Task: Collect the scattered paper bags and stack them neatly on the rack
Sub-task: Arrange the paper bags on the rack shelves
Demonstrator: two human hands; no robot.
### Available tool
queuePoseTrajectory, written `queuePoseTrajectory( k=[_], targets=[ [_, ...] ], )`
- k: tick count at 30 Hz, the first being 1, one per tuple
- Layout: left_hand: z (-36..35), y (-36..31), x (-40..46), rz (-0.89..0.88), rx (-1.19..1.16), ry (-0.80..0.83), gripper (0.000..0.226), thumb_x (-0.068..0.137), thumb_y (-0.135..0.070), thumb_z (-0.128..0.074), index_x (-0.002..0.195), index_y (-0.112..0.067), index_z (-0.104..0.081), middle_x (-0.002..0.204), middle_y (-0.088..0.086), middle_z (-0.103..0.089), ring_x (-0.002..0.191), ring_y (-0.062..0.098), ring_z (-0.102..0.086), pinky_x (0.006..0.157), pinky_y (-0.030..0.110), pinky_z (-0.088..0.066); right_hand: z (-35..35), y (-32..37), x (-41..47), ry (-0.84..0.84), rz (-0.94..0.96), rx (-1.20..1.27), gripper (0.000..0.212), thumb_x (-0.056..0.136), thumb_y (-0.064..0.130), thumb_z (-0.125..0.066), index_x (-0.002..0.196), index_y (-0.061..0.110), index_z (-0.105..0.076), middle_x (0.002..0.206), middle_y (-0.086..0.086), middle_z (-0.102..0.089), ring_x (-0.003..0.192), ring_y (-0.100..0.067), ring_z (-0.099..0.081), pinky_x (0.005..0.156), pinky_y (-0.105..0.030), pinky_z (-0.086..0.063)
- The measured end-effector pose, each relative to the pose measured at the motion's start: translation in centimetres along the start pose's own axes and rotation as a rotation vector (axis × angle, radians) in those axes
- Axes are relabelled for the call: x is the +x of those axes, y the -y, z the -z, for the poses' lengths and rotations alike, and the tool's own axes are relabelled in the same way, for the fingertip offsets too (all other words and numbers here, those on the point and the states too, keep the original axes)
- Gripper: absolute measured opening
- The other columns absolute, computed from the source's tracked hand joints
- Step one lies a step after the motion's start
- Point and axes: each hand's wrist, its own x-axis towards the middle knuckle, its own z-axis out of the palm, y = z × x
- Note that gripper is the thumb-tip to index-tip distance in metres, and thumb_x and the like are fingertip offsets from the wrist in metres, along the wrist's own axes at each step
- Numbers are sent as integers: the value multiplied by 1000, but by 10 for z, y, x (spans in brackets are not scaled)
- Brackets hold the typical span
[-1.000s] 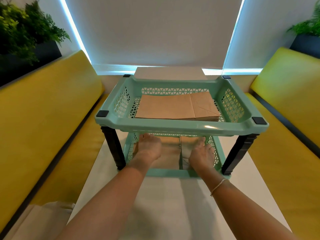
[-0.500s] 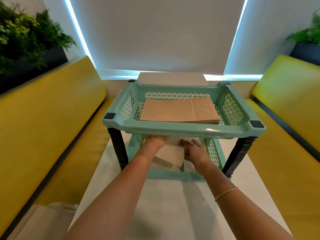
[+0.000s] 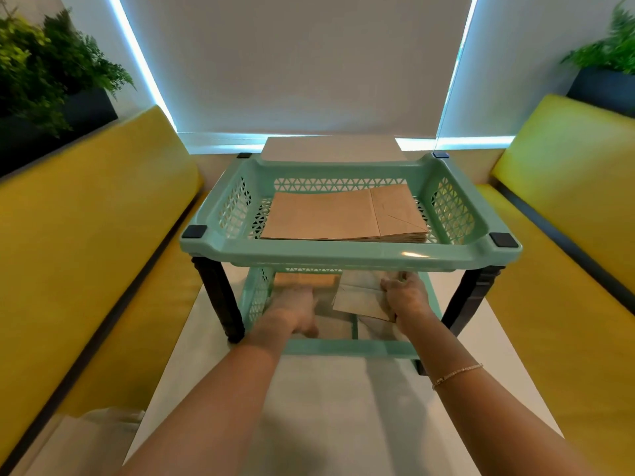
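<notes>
Brown paper bags (image 3: 343, 216) lay stacked in the mint-green plastic rack's (image 3: 343, 255) upper tray. On the lower shelf, the right hand (image 3: 405, 298) gripped a pale paper bag (image 3: 359, 297); the left hand (image 3: 292, 310) pressed blurrily, grip unclear. Judged next: squaring it flat.
</notes>
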Motion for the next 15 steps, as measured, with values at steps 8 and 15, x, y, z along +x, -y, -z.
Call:
queuePoseTrajectory(
  k=[8,15],
  targets=[
    [12,-4,4,56,-20,-209,29,88,-15,-59,117,-15,-58,120,9,-60,112,27,-55,98,36,-43,4,-4,-9,-72,-48,162,33,90,3,-55,122,10,-58,111,-8,-63,86,-24,-59,79,-32,-49],
    [31,-6,-6,165,-495,-355,39,96,-13,-47,133,-1,-47,139,14,-48,128,25,-44,68,-6,-31,2,0,-13,-111,-84,312,23,85,16,-67,106,24,-61,95,-2,-59,81,-17,-56,87,-33,-52]
  ],
)
